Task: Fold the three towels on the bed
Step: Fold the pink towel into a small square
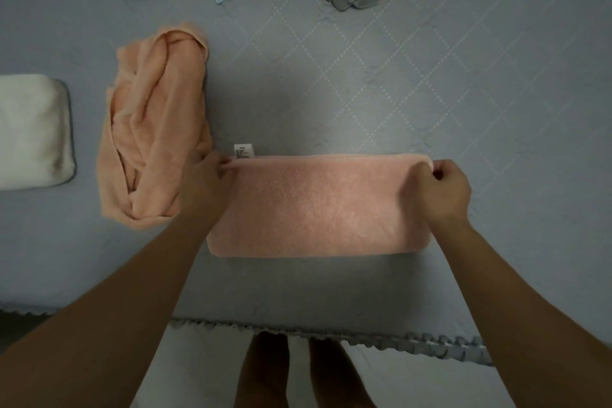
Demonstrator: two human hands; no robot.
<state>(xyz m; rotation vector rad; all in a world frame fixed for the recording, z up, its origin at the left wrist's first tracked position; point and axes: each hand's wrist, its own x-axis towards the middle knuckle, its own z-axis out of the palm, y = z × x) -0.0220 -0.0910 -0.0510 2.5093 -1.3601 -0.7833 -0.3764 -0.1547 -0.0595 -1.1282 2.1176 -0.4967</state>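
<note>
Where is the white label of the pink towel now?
In the head view, the label sticks out from the far left corner of the pink towel, just beyond the left hand and beside the crumpled orange towel.

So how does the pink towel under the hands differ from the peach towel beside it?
The pink towel lies flat as a neat rectangle; the peach towel is a crumpled, twisted heap. The left hand and right hand pinch the pink towel's far corners; the left hand only overlaps the peach towel, contact unclear. Both rest on the bed.

Dim light falls on a grey-blue quilted bedspread [430, 83] with frilled edge.
</note>
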